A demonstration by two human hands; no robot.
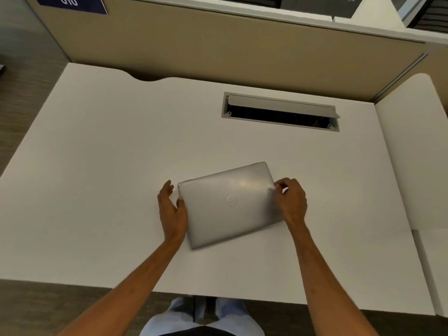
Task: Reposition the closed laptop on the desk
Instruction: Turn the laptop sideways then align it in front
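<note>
A closed silver laptop (230,204) lies flat on the white desk (97,166), turned so its right side sits farther from me. My left hand (172,212) rests against its left edge, thumb touching the lid's corner and fingers spread beside it. My right hand (291,200) pinches the laptop's right edge near the far corner. A round logo shows in the middle of the lid.
An open cable hatch (281,112) with a raised grey flap is set into the desk behind the laptop. A beige partition (218,44) runs along the back. A second white desk (417,154) adjoins on the right. The desk's front edge is near my legs.
</note>
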